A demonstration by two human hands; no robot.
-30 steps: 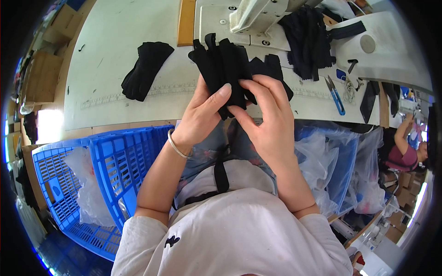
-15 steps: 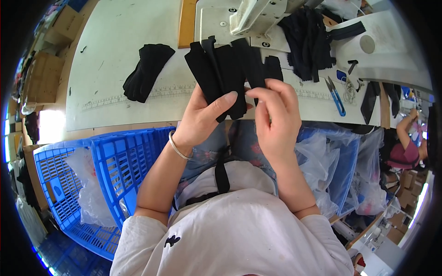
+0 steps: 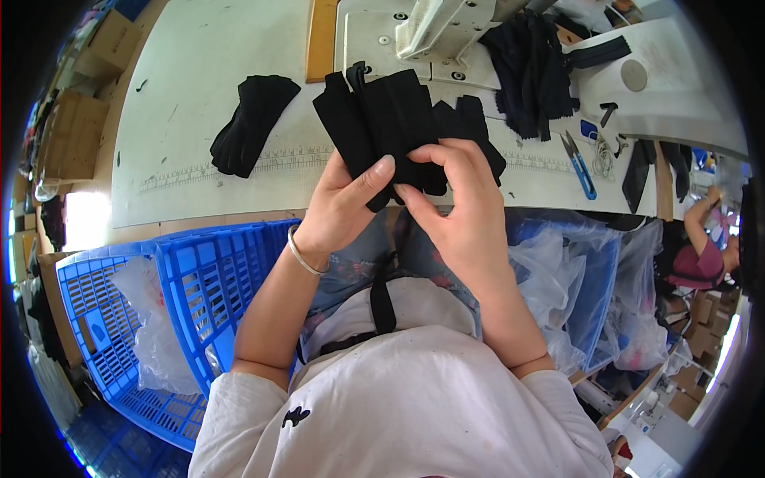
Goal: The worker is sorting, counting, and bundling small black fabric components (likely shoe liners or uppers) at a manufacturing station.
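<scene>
A fanned bunch of black fabric strips [image 3: 398, 107] is held over the front edge of the white table. My left hand [image 3: 339, 199], with a bangle at the wrist, grips the bunch from the left, thumb on top. At the lower right of the bunch, my right hand [image 3: 470, 215] has its fingers over the strips and its thumb at their near ends. More black strips [image 3: 474, 127] spread out just beyond my right fingers; whether they belong to the bunch I cannot tell. A second folded black stack [image 3: 253, 123] lies on the table to the left.
A sewing machine [image 3: 446, 36] stands at the back. Right of it are a dark zipper-like heap [image 3: 522, 72] and blue-handled thread snips [image 3: 582, 167]. Blue crates [image 3: 179, 279] with plastic bags flank my lap. Another person [image 3: 701, 255] sits at far right.
My right hand has shifted slightly left and its thumb has moved to the strips' near ends. The strips beneath its fingers lie closer to the bunch, with others fanned to the right.
</scene>
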